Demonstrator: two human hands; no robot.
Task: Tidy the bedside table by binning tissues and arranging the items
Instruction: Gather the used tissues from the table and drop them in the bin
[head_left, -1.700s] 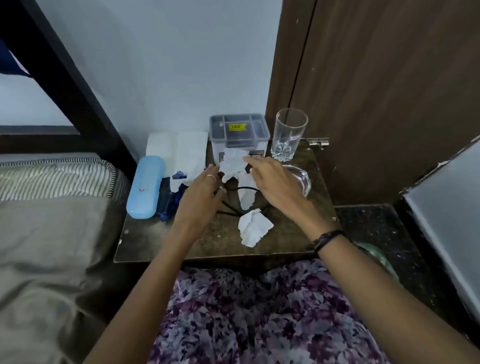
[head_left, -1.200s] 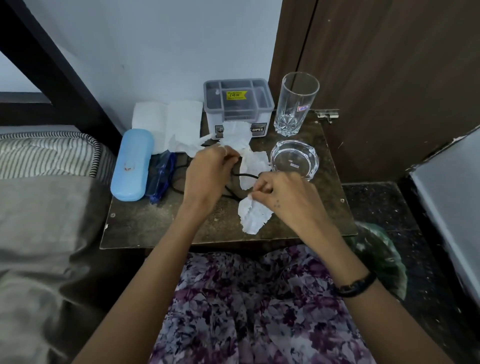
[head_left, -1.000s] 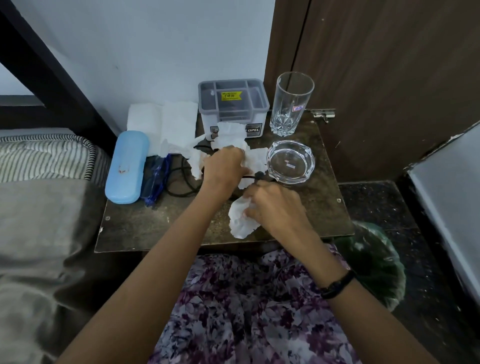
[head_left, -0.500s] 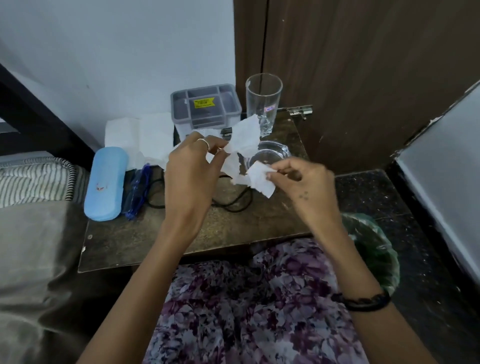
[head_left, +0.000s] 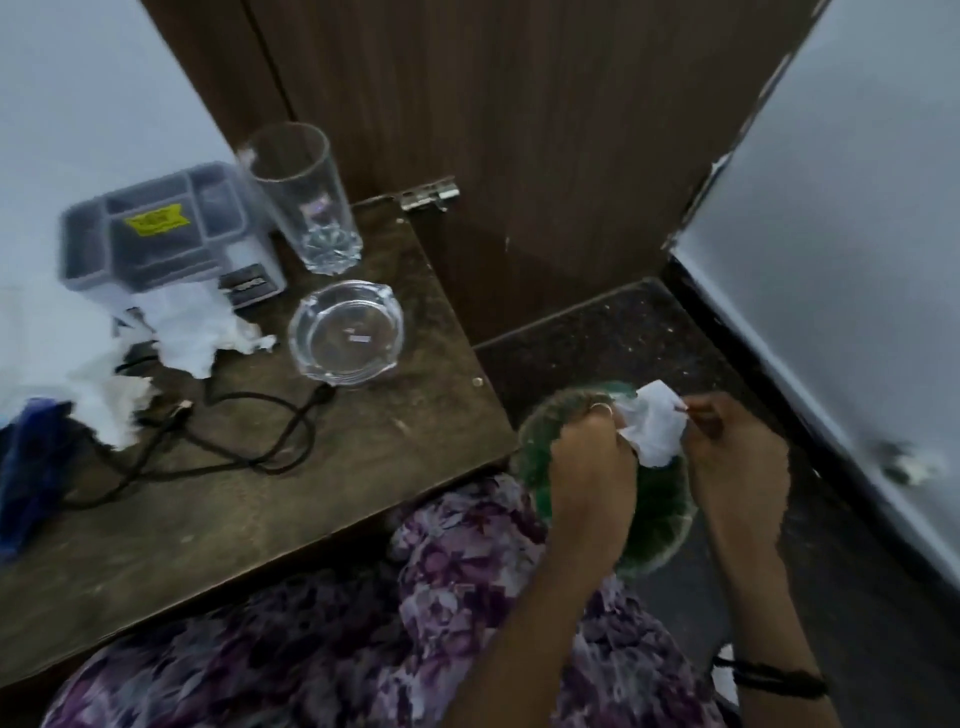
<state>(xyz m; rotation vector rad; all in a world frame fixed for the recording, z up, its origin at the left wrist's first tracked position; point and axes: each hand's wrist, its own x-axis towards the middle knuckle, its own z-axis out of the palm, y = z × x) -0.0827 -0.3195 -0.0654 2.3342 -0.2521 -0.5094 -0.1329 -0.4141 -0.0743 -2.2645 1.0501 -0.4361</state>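
Crumpled white tissues (head_left: 655, 427) are pinched between my left hand (head_left: 592, 467) and my right hand (head_left: 732, 457), just above the green bin (head_left: 657, 525) on the floor, right of the table. More tissues (head_left: 192, 332) lie on the brown bedside table (head_left: 291, 488) in front of the grey organiser box (head_left: 156, 234), and another tissue (head_left: 114, 405) lies at the left. A tall glass (head_left: 306, 202), a glass ashtray (head_left: 345, 332) and a black cable (head_left: 249, 436) sit on the table.
A blue item (head_left: 26, 462) lies at the table's left edge. The brown door (head_left: 519, 130) stands behind the table, a white wall (head_left: 831, 260) to the right. My floral-clothed lap (head_left: 363, 623) is below the table edge.
Both hands picked tissues off the table, lifted them and carried them right and down to over the green bin. The view swung right; the blue case left the frame.
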